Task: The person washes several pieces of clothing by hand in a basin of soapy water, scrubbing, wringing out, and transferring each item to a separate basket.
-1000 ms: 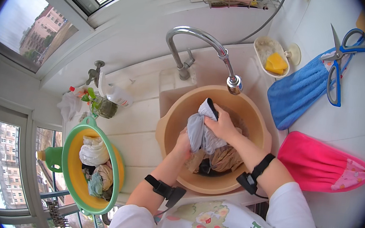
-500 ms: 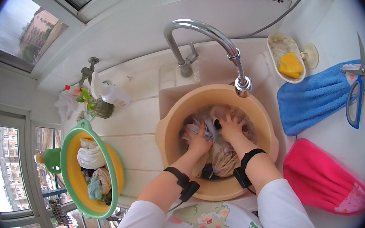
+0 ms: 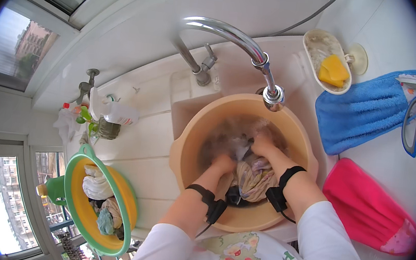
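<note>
Both my hands are down in the cloudy water of a peach-coloured plastic basin point(image 3: 181, 147). My left hand point(image 3: 223, 162) is sunk at the left of the wet clothes, its fingers hidden by the water. My right hand point(image 3: 264, 144) lies further back and to the right, fingers also under the surface. Between them a pale grey wet cloth point(image 3: 240, 150) shows. Nearer to me, a beige patterned garment point(image 3: 254, 180) bulges out of the water, with a dark cloth point(image 3: 234, 194) beside it. Whether either hand grips cloth cannot be seen.
A chrome faucet point(image 3: 224, 29) arches over the basin's back. At left stand a green-and-yellow tub point(image 3: 131, 198) of clothes, a spray bottle point(image 3: 120, 114) and a plant jar point(image 3: 108, 129). Right are a soap dish point(image 3: 313, 42), blue towel point(image 3: 358, 116), pink towel point(image 3: 363, 209) and scissors point(image 3: 412, 122).
Both hands have sunk deeper, and the fingers that were spread on the cloth are now hidden in the water. The view has shifted slightly.
</note>
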Motion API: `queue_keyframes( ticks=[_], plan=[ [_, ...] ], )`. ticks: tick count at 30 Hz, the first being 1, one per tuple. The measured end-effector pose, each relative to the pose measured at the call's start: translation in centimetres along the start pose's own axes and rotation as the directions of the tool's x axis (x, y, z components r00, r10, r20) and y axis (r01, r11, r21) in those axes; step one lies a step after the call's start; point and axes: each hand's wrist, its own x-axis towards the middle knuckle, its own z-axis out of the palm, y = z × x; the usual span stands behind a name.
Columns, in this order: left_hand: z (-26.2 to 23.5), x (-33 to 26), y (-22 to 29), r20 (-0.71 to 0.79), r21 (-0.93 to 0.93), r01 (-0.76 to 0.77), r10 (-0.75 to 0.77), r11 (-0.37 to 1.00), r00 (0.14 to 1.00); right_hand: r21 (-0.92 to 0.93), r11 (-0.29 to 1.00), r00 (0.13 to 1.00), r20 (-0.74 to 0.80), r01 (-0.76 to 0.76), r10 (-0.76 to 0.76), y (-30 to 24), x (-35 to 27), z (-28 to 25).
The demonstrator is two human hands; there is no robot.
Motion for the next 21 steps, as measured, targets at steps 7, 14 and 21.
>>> queue_keyframes(
  ticks=[7, 14, 21],
  plan=[
    [-6.8, -6.2, 2.8, 0.226, -0.962, 0.237, -0.092, 0.132, 0.97, 0.801, 0.594, 0.982, 0.046, 0.072, -0.182, -5.3, -3.3, -12.1],
    [-9.4, -11.9, 4.1, 0.208, -0.975, 0.215, 0.106, -0.058, 0.972, 0.889, 0.294, 0.891, -0.22, 0.351, -0.398, -13.0, -11.3, -25.9],
    [-6.9, -12.0, 0.2, -0.099, -0.983, -0.022, 0.432, -0.18, 0.897, 0.877, 0.035, 0.754, -0.391, 0.48, -0.528, -18.0, -17.6, -33.3]
  ],
)
